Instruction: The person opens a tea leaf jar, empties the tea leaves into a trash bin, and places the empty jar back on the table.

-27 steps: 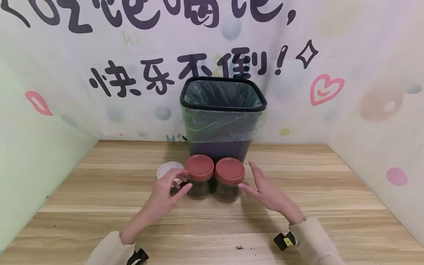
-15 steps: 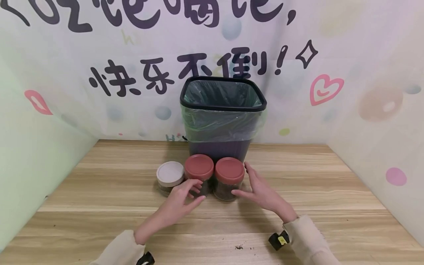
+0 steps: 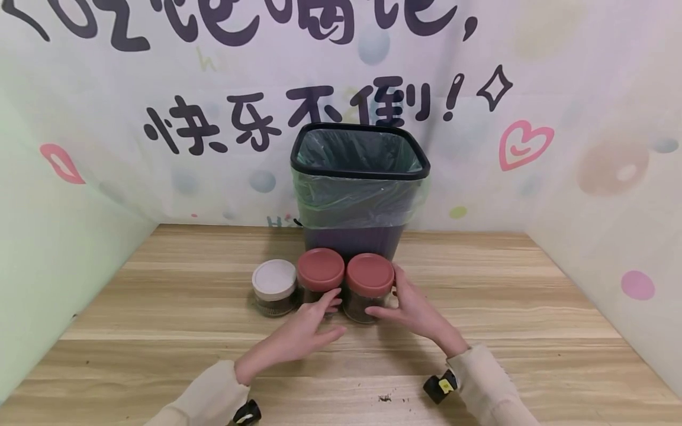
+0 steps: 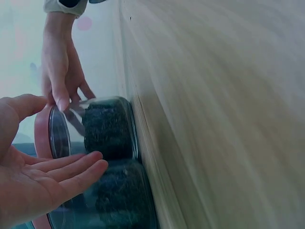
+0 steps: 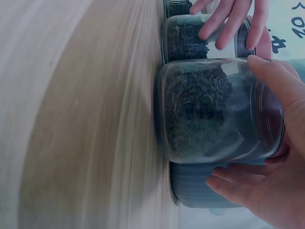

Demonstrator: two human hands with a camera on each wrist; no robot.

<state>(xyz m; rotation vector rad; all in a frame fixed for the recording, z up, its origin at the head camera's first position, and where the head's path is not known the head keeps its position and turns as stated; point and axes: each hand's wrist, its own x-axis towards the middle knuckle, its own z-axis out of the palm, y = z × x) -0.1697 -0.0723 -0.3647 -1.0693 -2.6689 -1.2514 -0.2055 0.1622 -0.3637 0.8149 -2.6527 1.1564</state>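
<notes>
A clear glass jar with a red lid (image 3: 370, 274), part-filled with dark shredded bits, stands upright. My right hand (image 3: 412, 307) is around its upper right side, thumb across the front and fingers at the lid's far side. In the right wrist view, the thumb of the right hand (image 5: 281, 90) touches the jar (image 5: 209, 109) near the lid, while some lower fingers look apart from the glass. My left hand (image 3: 298, 337) is held with fingers extended in front of a second red-lidded jar (image 3: 321, 267). Its fingertips point toward the gap between both jars, holding nothing.
A jar with a whitish lid (image 3: 274, 279) stands at the left end of the row. Close behind the jars rises a dark trash bin (image 3: 351, 239) lined with a greenish bag. Dark crumbs (image 3: 385, 398) lie on the wooden table (image 3: 533, 331) near the front.
My left hand has moved right and toward me, from the white-lidded jar past the middle jar. The right hand has moved left against the right red-lidded jar. The jars have stayed put.
</notes>
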